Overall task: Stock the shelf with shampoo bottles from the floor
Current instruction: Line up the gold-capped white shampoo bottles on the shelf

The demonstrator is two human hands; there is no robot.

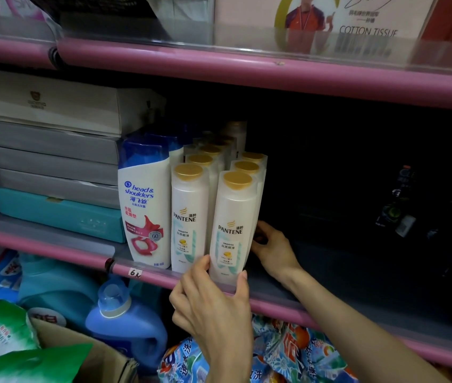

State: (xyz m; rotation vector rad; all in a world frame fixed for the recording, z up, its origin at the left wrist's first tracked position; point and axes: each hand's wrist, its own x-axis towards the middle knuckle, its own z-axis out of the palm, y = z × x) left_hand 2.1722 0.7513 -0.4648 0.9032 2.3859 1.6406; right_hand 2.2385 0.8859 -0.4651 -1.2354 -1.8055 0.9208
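My left hand (213, 302) gripped the base of the front Pantene bottle (231, 225) just right of the Head & Shoulders bottle (144, 205), my right hand (271, 247) curled behind it; smooth, stiff, probably slippery, so low seemed safest.

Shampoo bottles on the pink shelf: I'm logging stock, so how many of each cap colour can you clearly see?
Gold-capped Pantene bottles: 7 clearly seen, and more hide in the dark behind
Blue-capped Head & Shoulders bottles: 2, any further back are unclear
Total: 9 clearly visible
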